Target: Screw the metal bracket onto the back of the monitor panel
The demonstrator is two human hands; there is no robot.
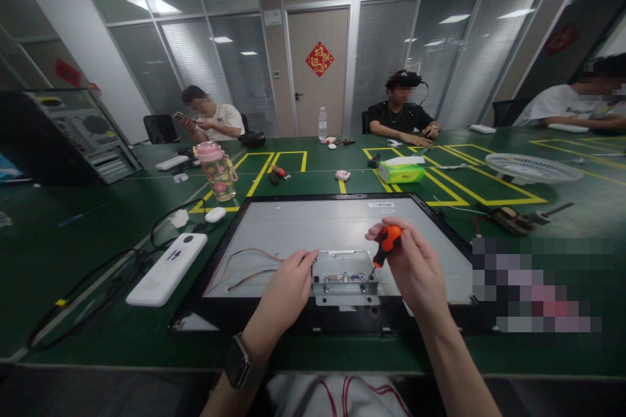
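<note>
Pinching the orange-and-black screwdriver (388, 242) in the right hand (418, 264) now, angling steeply down to four o'clock on the boxy metal port housing (342, 265), likely to reach beside the blue port (356, 279)! Fingers together on the left hand (291, 277), at nine o'clock, probably for bracing; gripping or pressing, cannot tell. Underneath, bearing that housing toward six o'clock, smooth grey monitor panel (313, 225), flat on the green worktop (147, 342). Beyond, at nine o'clock, rounded white power bank (163, 273).
</note>
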